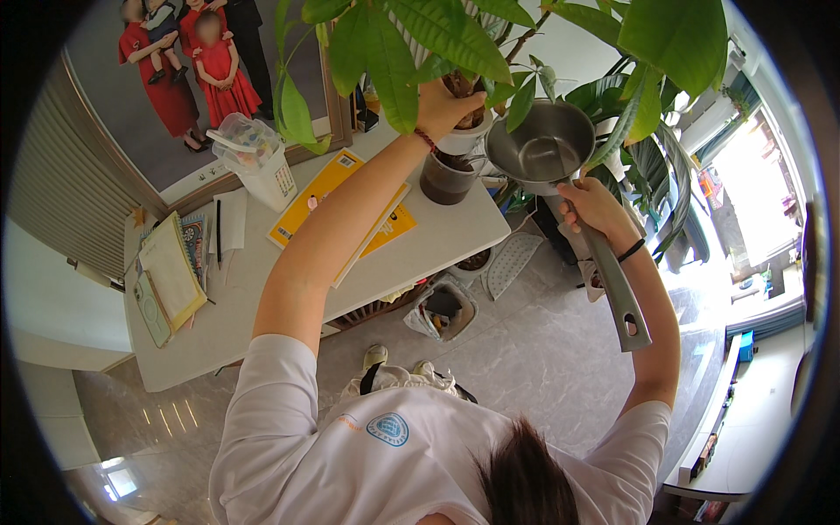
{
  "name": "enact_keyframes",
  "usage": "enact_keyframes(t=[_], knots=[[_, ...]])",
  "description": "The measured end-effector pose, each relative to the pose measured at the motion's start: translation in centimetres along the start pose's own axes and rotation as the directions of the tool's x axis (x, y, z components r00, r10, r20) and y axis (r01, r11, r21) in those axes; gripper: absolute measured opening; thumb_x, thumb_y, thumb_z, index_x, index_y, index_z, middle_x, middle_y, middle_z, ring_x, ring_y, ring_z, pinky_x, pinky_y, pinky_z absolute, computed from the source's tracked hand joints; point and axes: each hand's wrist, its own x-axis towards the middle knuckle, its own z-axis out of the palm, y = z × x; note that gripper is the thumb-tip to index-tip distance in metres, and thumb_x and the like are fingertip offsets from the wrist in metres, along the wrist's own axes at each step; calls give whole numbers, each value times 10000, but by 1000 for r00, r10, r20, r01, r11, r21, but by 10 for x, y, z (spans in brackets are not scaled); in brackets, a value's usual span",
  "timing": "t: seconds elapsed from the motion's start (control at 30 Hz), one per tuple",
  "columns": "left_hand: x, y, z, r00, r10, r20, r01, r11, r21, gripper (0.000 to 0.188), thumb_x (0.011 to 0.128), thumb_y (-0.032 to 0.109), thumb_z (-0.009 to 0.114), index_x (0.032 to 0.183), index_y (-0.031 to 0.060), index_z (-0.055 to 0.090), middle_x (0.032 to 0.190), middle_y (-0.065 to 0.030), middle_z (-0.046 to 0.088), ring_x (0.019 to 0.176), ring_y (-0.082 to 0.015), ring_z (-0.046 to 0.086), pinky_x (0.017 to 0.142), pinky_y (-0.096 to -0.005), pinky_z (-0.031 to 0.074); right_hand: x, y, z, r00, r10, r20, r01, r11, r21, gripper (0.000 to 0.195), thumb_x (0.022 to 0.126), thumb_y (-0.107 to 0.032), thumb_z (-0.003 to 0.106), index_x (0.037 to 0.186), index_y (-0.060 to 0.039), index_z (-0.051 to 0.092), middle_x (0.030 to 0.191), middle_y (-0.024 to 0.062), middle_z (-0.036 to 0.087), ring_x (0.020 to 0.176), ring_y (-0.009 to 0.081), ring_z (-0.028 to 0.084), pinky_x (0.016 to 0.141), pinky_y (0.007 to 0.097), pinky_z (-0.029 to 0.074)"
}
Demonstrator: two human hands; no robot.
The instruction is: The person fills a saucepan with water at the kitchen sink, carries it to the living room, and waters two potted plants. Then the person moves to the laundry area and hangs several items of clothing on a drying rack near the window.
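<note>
My left hand (446, 108) is around the base of a leafy potted plant's brown trunk (470, 119), thumb across the front; leaves hide some fingers. Below it, a white inner pot (464, 139) sits above or partly inside a dark translucent container (449, 178) at the table's corner; how deep it sits is unclear. In my right hand (594, 209) is the long flat handle of a grey dipper (541, 141). Its round bowl is tilted toward me, just right of the pot. Whether the bowl holds any water, I cannot tell.
On the white table (426, 246) lie yellow booklets (328, 180), a lidded plastic tub (256, 164), a black pencil (218, 230), notebooks (172, 262) and a phone (151, 308). A framed photograph (289, 72) stands behind. A lined bin (467, 308) and a large-leaved plant (656, 170) are near the table's edge.
</note>
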Motion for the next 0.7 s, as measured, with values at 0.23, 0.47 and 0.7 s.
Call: enact_keyframes(t=[0.23, 0.47, 0.7], knots=[[1, -8, 2, 999, -28, 18, 30, 990, -135, 463, 581, 172, 728, 940, -21, 509, 927, -132, 539, 837, -226, 532, 744, -339, 431, 0, -1, 1, 1000, -30, 8, 30, 999, -19, 217, 827, -151, 477, 694, 20, 468, 532, 38, 469, 405, 110, 444, 375, 246, 371], [2, -22, 2, 998, -56, 28, 58, 996, -64, 572, 571, 188, 734, 1021, -17, 445, 1014, -157, 464, 939, -260, 469, 816, -354, 389, 0, -2, 2, 999, -36, 13, 36, 999, -37, 225, 827, -153, 475, 676, 14, 459, 536, 39, 469, 408, 113, 445, 378, 245, 370], [-3, -7, 4, 988, -121, 92, 119, 992, 28, 432, 590, 232, 711, 903, -8, 537, 866, -126, 561, 786, -218, 544, 723, -329, 439, 6, 12, -8, 990, 34, 135, -65, 971, 229, 174, 844, -152, 461, 751, -5, 458, 601, 31, 467, 447, 81, 413, 378, 220, 334]])
